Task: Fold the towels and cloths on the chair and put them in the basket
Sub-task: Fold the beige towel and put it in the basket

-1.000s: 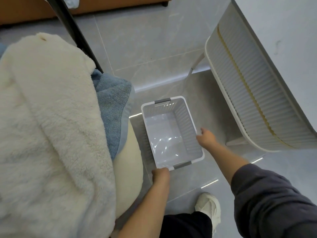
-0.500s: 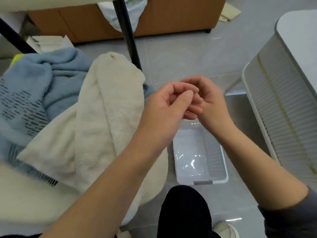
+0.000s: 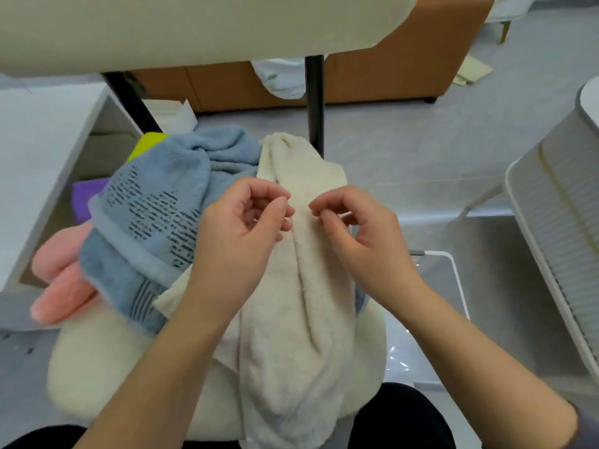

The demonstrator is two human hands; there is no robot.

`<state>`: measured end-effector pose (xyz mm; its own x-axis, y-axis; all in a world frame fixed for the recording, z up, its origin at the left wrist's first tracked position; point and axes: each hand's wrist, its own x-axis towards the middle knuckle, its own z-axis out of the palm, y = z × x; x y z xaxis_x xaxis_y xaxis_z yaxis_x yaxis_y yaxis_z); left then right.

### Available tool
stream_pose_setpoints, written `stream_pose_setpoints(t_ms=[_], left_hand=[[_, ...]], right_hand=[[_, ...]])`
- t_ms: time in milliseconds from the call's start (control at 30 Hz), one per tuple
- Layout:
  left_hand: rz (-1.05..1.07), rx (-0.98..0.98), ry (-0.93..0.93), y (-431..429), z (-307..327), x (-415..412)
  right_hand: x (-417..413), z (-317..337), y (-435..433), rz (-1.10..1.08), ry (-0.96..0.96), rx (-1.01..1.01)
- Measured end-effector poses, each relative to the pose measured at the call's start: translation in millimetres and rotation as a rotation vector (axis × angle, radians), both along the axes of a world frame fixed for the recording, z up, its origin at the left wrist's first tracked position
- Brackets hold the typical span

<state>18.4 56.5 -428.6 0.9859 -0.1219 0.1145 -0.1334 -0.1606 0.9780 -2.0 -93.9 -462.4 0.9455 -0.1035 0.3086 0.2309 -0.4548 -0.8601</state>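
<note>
Grey tiled floor (image 3: 405, 147) all round, pale joint lines. Ahead of me: orange-brown cabinet (image 3: 389, 72) on short black foot (image 3: 429, 99). White fabric (image 3: 280, 79) hangs in front of it, lower edge clear of floor. Flat beige sheets (image 3: 473, 72) lie on tiles by cabinet's right end. White box (image 3: 171, 113) on floor, further left. To my left: white shelf unit (image 3: 42, 150), top bare. To my right: white ribbed unit (image 3: 564, 241), thin yellow strip (image 3: 562, 196) running along it. My dark trouser legs (image 3: 402, 416) at bottom edge.
</note>
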Motion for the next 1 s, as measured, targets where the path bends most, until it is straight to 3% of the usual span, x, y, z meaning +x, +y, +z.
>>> stream_pose_setpoints(t_ms=[167, 300, 433, 567, 667, 1000], left_hand=[[0.049, 0.301, -0.278, 50.5, 3.5, -11.0], [0.019, 0.536, -0.478, 87.0, 4.2, -18.5], [-0.101, 0.640, -0.514, 119.6, -10.0, -14.9], [-0.170, 0.696, -0.512, 132.6, -19.9, -16.9], [-0.176, 0.694, -0.510, 135.7, -21.9, -17.1], [-0.129, 0.667, -0.534, 132.1, -26.3, -14.7]], right_hand=[[-13.4, 7.3, 29.5, 0.024, -0.007, -0.245], [-32.1, 16.7, 56.7, 0.011, 0.126, -0.468], [-37.8, 16.3, 85.9, -0.091, 0.263, -0.615], [-32.7, 11.0, 105.2, -0.235, 0.220, -0.652], [-32.8, 10.9, 110.2, -0.286, 0.210, -0.540], [-48.4, 27.0, 102.5, -0.394, 0.209, 0.119]])
